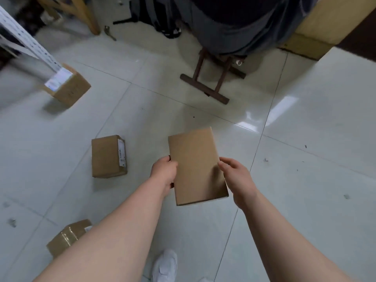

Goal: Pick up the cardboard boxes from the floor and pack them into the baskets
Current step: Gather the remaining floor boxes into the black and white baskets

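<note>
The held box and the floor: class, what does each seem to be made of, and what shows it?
Held box: plain brown cardboard, matte, with folded edges. Floor: pale glazed tile, probably ceramic; glossy, mirroring light, with thin grout lines.

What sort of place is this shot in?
Likely a stockroom or parcel back room: a white perforated metal shelving upright, a labelled brown cardboard box lying on the glossy pale tiled floor, and a plain brown cardboard box gripped in the left hand.
</note>
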Tool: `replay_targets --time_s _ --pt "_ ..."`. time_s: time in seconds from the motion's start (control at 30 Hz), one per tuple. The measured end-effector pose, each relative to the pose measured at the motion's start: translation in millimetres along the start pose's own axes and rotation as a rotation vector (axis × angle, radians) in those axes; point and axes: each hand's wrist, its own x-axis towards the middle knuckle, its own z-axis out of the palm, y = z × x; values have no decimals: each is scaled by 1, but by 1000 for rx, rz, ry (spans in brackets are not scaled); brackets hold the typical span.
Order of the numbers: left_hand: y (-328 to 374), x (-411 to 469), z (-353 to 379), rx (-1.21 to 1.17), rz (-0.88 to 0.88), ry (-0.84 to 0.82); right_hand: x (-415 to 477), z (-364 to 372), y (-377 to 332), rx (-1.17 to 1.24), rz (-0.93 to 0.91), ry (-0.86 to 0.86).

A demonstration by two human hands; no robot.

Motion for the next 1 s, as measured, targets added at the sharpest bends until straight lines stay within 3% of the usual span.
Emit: replay_targets --time_s 0.27,0.43,0.67,0.87,1.0 --pt "99 -210 -140 -214 125 138 -183 52 -157 -149 -274 -217" --pt "116 -333 -218 -360 189 240 -300 87 -227 -175 -384 -381" --pt "78 -518 -332 -541 321 446 -485 151 -259 -223 -465 -688" --pt "0 -638 -428 -655 378 625 -618 226 -231 -313 -331 -904" --pt "-62 -704 -494 -722 396 767 -712 284 -202 -503 -346 -1048"
